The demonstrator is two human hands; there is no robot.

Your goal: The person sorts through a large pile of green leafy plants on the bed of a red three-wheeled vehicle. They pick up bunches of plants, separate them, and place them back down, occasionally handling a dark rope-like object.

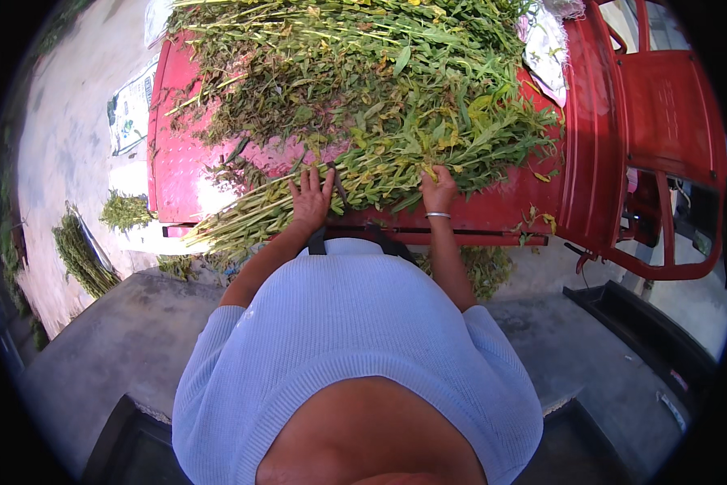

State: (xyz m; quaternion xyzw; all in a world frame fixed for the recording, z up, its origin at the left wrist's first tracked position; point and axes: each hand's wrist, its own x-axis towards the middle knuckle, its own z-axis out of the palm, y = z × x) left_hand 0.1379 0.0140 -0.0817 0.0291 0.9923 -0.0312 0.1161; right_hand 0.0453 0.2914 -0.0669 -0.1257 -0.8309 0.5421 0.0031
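A bundle of cut leafy stalks [254,202] lies along the near side of the red truck bed [485,220], bare stem ends to the left, yellow-green leaves to the right. My left hand [311,200] rests on the stems, open, fingers spread. Right by its index finger is a narrow dark strip [337,183]; I cannot make out what it is. Toward the leafy end, my right hand [438,190], with a silver bangle at the wrist, is closed on some yellowish leaves [430,168]. Its fingertips are partly hidden among the foliage.
A larger heap of green stalks [339,48] covers the far part of the bed. The red cab frame [663,137] stands at right. More bundles [84,255] lie on the ground at left, near a printed sack [133,109]. Black troughs [634,339] sit at lower right.
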